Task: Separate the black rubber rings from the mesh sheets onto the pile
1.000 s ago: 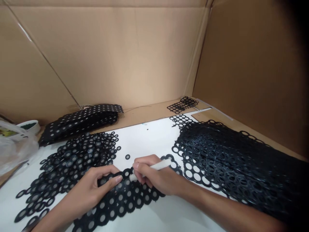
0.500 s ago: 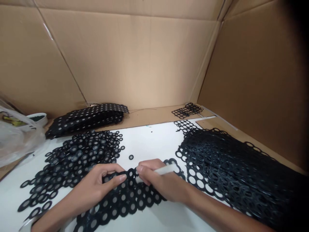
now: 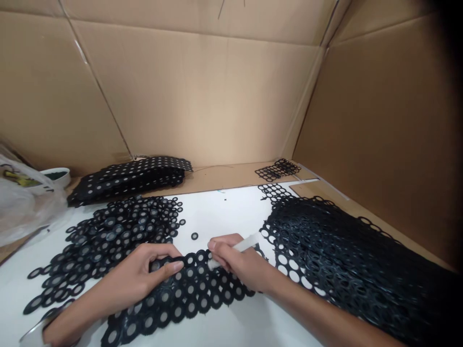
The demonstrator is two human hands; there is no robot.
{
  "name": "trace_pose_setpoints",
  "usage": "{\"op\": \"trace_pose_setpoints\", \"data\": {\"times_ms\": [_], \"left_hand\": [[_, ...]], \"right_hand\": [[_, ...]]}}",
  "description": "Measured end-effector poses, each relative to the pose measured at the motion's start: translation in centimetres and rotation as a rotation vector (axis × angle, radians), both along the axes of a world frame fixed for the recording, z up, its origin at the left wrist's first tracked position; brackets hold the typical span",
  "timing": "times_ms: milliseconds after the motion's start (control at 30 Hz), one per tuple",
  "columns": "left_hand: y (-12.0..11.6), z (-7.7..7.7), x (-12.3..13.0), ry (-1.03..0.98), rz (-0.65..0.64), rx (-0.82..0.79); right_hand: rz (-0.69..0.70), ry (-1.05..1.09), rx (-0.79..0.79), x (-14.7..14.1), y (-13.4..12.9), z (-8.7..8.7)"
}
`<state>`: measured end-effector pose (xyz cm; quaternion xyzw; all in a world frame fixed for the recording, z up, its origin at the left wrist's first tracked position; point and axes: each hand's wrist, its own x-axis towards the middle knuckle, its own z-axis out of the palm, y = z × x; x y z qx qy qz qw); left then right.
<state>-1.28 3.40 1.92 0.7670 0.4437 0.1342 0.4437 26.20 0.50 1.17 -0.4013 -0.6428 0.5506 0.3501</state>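
Observation:
A black sheet of joined rings [image 3: 164, 315], most with grey centres, lies across the white board in front of me. My left hand [image 3: 148, 272] pinches its far edge between thumb and fingers. Close by on the right, my right hand [image 3: 235, 258] grips a slim white stick-like tool [image 3: 248, 242], its lower end against the sheet's rings. What that tool is exactly, I cannot make out. Past my left hand spreads a heap of loose black rings with grey centres [image 3: 119, 231], and one single ring [image 3: 194, 236] lies apart from it.
A big pile of black ring mesh [image 3: 347, 260] fills the right side. Folded dotted black sheets [image 3: 133, 176] lie at the back left, a small mesh piece [image 3: 278, 169] at the back right. A plastic bag [image 3: 25, 207] and white bowl [image 3: 60, 177] stand left. Cardboard walls [image 3: 202, 96] surround the board.
The sheet's far edge now shows more between my hands, which are slightly further apart. My right hand and the white tool have shifted a little right. The camera view has tilted slightly.

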Motion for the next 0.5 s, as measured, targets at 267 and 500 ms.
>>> {"op": "trace_pose_setpoints", "data": {"times_ms": [267,500], "left_hand": [[-0.23,1.05,0.17,-0.012,0.010,-0.009],[0.00,0.55,-0.14,-0.046,0.002,-0.020]], "right_hand": [[-0.033,-0.008,-0.075,0.10,-0.01,-0.01],[-0.044,-0.005,-0.054,0.21,0.13,-0.02]]}}
